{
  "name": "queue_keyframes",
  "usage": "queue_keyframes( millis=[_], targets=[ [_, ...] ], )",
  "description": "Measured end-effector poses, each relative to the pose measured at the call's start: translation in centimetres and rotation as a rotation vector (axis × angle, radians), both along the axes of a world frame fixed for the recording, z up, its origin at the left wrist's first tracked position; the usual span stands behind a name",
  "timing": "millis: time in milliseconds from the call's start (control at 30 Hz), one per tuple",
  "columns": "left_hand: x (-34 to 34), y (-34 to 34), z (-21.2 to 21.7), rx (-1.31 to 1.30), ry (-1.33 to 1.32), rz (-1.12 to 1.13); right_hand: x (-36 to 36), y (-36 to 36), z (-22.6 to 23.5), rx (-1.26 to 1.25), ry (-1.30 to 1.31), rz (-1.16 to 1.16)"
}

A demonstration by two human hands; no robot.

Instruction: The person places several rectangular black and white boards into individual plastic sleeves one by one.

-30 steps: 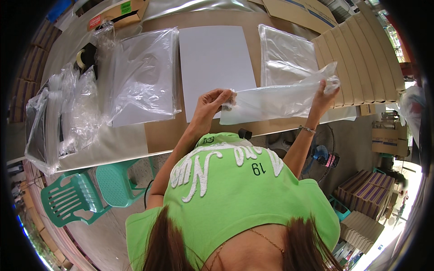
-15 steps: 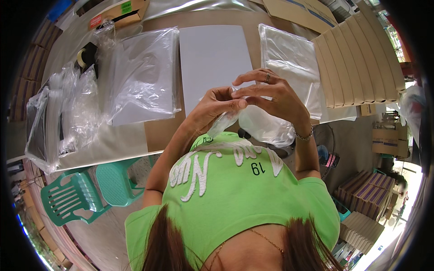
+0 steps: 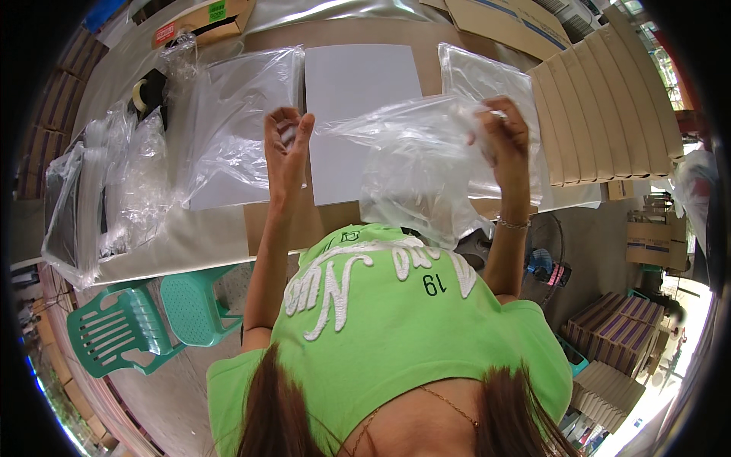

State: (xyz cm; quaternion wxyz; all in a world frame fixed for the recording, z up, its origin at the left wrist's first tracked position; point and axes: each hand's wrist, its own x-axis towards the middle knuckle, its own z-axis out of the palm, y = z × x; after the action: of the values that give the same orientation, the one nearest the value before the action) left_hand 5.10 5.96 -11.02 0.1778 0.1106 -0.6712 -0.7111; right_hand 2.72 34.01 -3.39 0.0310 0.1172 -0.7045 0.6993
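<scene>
A clear plastic bag (image 3: pixel 415 164) hangs spread out in front of my shirt, over the table's near edge. My right hand (image 3: pixel 504 139) grips its upper right part with bent fingers. A thin stretched corner of the bag runs left to my left hand (image 3: pixel 288 148), whose fingers are curled with the thumb up; some pale film shows in its palm. Behind the bag lies a white sheet (image 3: pixel 362 84), partly seen through the film. To its left is a stack of plastic-covered white sheets (image 3: pixel 244 99); to its right, a stack of clear bags (image 3: pixel 480 76).
Crumpled plastic (image 3: pixel 145 175) and a tape roll (image 3: pixel 139 95) lie on the left of the table. A row of brown cardboard pieces (image 3: pixel 601 107) stands at the right. Flat cardboard (image 3: pixel 506 27) and an open box (image 3: pixel 205 23) sit at the back. Green chairs (image 3: pixel 126 327) are below left.
My hands were close together at the middle, working at bunched plastic. They have moved apart, left and right, and the bag is now drawn out wide between them.
</scene>
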Motion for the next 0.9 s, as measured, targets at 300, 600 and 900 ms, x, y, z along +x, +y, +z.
queue_keyframes(
  millis=[300, 600, 900],
  targets=[
    [-1.0, 3.1, -0.9, 0.141, 0.051, -0.892, 0.0, -5.0, -1.9, 0.031, -0.39, 0.416],
    [1.2, -0.3, 3.9, 0.725, -0.524, -0.8, 0.4, 3.0, -6.4, -1.037, -0.265, 0.374],
    [1.0, -2.5, -5.5, 1.278, -0.075, -0.668, 2.7, -1.2, -8.8, -0.956, -0.356, -0.148]
  ],
)
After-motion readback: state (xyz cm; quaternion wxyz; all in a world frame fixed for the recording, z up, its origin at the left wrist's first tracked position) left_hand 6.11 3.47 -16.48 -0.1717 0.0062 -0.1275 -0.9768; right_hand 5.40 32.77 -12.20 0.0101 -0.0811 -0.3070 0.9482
